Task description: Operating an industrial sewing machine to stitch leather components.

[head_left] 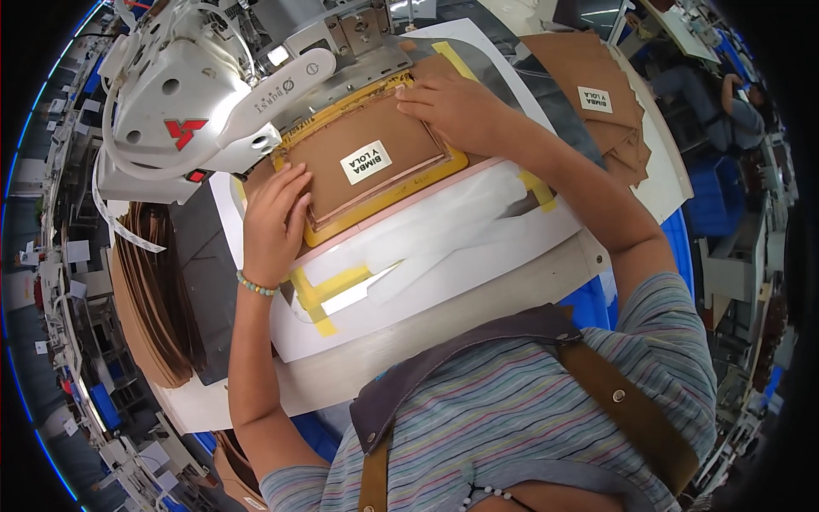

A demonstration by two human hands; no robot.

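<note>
A brown leather-like panel with a cream printed label lies inside a yellow frame-shaped template, beside the head of a white sewing machine. My left hand rests at the panel's left edge, fingers stretched out and slightly apart. Over the far right corner, my right hand lies with its fingertips on the panel and the frame. Neither hand is wrapped round anything. The machine's needle area is hidden from me.
Brown panels lie fanned out at the far right, one bearing a similar label. A thick stack of brown pieces stands at the left. White sheeting with yellow tape covers the near worktable. A measuring tape hangs from the machine.
</note>
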